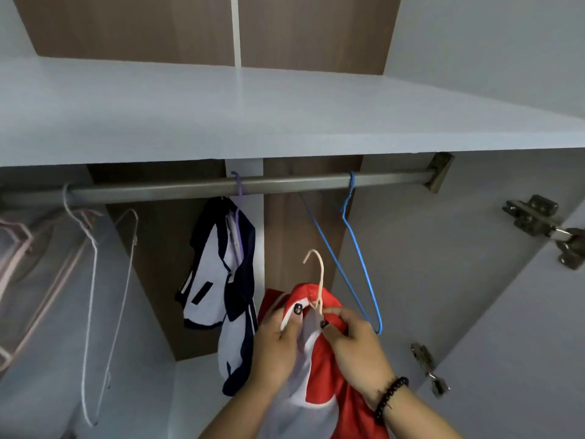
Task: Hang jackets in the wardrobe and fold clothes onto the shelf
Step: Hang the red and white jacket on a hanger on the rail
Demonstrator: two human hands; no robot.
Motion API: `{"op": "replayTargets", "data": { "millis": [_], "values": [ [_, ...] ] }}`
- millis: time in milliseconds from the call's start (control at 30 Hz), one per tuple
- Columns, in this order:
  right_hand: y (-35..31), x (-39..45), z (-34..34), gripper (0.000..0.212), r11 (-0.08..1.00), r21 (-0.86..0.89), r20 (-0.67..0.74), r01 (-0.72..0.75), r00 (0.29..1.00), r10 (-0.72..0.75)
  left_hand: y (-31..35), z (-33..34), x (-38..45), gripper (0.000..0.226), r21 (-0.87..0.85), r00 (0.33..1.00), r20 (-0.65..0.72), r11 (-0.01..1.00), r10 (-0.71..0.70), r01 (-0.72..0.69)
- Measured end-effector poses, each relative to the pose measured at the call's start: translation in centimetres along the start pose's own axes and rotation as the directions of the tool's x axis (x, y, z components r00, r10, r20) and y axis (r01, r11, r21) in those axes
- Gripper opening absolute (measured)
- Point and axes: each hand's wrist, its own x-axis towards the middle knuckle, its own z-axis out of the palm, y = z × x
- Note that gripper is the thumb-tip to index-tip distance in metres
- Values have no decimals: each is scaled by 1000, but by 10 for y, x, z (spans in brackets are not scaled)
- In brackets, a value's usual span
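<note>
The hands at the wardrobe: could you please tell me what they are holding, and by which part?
Both hold the red and white jacket at its collar: the left hand grips the collar edge, the right hand pinches it at the neck of the cream hanger.

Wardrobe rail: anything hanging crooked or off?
Yes. The navy-and-white jacket hangs bunched and lopsided on its purple hanger, collar slumped to one side. The blue hanger hangs bare and tilted. The red jacket is not on the rail yet.

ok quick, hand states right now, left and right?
Left hand: pinches the collar of the red and white jacket.
Right hand: pinches the cream hanger at the jacket's neck.
</note>
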Motion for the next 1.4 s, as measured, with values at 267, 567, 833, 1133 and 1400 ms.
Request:
{"op": "replayTargets", "data": {
  "millis": [267, 567, 833, 1133, 1400],
  "values": [
    [-46, 58, -15, 18, 981, -59, -145, 185, 971, -192, 42, -6, 47, 31, 0, 989, -118, 996, 92, -93],
    [-69, 120, -43, 12, 953, -173, -186, 247, 942, -278, 18, 8, 37, 15, -158, 961, -23, 950, -275, 268],
    [-54, 136, -26, 15, 948, -230, -121, 219, 960, -251, -12, 1, 31, 20, -147, 975, 10, 964, -220, 219],
    [-38, 140, -28, 25, 870, -386, -9, 307, 942, -336, -23, -1, 27, 64, 169, 998, -13, 984, -54, 56],
    [-22, 157, -39, 39, 838, -342, 158, 424, 905, -394, -25, 19, 30, 87, 438, 980, 36, 878, 195, -191]
  ]
}}
